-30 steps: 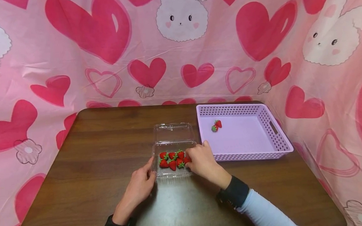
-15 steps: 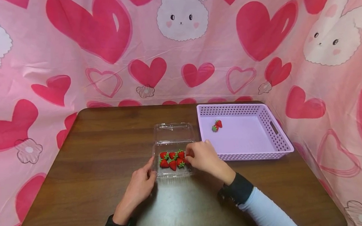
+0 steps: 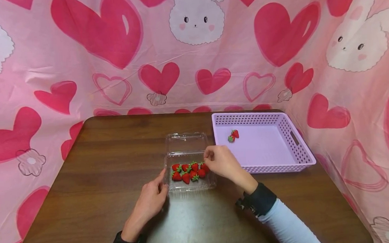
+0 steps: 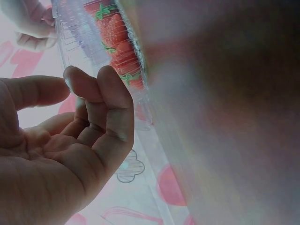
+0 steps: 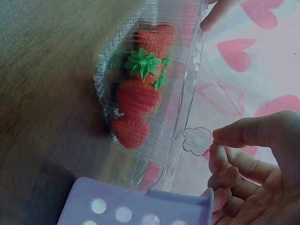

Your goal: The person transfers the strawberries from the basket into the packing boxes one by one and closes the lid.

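Note:
Several red strawberries [image 3: 186, 177] with green leaves lie in the clear plastic clamshell box [image 3: 190, 187], whose lid [image 3: 186, 142] stands open at the back. My left hand [image 3: 150, 200] rests its fingertips against the box's left side; in the left wrist view its fingers [image 4: 115, 112] bend loosely near the rim. Over the box's right edge hovers my right hand [image 3: 222, 163], close to a strawberry [image 3: 204, 167]. In the right wrist view its thumb and fingertips [image 5: 225, 133] come together with nothing visible between them.
A lilac plastic basket [image 3: 265, 168] with perforated walls stands right of the box. Two strawberries [image 3: 233, 135] lie in its left part. The brown wooden table [image 3: 121, 141] is bordered by a pink heart-patterned curtain [image 3: 185, 88].
My right hand has let go of a strawberry at the box's right end and moved slightly up and right. The strawberries there show more. My left hand has stayed in place.

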Available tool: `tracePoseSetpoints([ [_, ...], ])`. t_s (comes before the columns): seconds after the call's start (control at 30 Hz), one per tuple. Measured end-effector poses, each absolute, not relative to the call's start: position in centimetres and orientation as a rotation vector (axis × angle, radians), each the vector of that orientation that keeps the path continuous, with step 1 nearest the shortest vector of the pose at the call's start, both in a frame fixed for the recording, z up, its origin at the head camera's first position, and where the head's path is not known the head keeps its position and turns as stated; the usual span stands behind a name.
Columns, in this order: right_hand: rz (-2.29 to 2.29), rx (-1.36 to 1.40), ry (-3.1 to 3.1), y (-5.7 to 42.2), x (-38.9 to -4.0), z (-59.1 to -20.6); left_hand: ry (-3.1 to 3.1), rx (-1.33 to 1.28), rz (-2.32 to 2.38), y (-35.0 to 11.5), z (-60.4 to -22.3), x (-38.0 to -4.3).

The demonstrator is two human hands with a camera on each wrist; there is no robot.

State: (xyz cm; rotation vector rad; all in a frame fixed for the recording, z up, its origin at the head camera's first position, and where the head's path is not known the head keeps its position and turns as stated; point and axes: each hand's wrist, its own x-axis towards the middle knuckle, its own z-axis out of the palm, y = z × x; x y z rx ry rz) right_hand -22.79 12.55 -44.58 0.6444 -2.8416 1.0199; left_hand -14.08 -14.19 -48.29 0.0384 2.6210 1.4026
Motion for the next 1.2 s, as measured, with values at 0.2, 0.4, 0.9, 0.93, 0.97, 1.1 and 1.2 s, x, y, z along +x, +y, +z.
tracePoseSetpoints([
  [0.2,1.032,0.624,-2.829,13.1,-23.0,-44.2,2.629,0.053,1.402,-14.2,-48.3,-14.0],
  [0.4,1.033,0.584,-2.817,13.8,-23.2,-43.8,2.615,0.038,1.402,-14.3,-48.2,-14.0],
  [0.9,0.935,0.487,-2.743,15.7,-24.5,-43.8,2.605,0.029,1.387,-14.2,-48.2,-14.1],
  [0.93,0.93,0.478,-2.741,15.8,-24.6,-43.8,2.602,0.025,1.388,-14.2,-48.1,-14.1],
  [0.97,0.926,0.473,-2.739,16.0,-24.8,-43.8,2.599,0.021,1.389,-14.2,-48.1,-14.1],
  [1.1,0.909,0.452,-2.75,16.5,-25.1,-43.9,2.588,0.009,1.394,-14.2,-48.1,-14.1],
  [1.2,0.911,0.421,-2.765,16.9,-25.2,-44.0,2.589,0.007,1.398,-14.2,-48.0,-14.1],
])
